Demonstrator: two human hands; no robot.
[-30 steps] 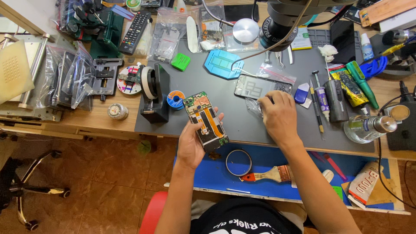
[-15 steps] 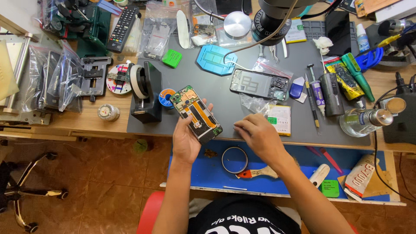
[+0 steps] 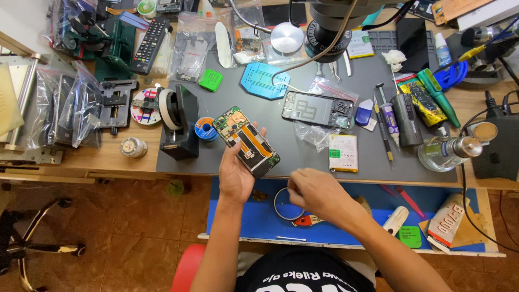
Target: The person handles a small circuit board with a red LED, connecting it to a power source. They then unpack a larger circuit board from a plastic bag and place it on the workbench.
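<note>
My left hand (image 3: 236,173) holds an opened phone (image 3: 246,140) with its back off, circuit board and orange flex cable showing, tilted above the front edge of the grey mat (image 3: 281,124). My right hand (image 3: 313,192) hovers lower, over the blue tray (image 3: 259,221), fingers pinched together near a ring-shaped roll (image 3: 285,204) and a brush with a red handle (image 3: 305,220). Whether the fingers hold anything is unclear. A phone back frame (image 3: 316,110) and a battery (image 3: 343,153) lie on the mat to the right.
A black tape dispenser (image 3: 178,127), blue solder spool (image 3: 205,128) and green pad (image 3: 210,80) sit left. Tools, a glass bottle (image 3: 446,153) and a microscope (image 3: 338,21) stand right and behind. Bagged parts (image 3: 65,108) crowd the left bench.
My right hand has drawn back from the mat near the back frame down to the blue tray. My left hand with the phone stayed about where it was.
</note>
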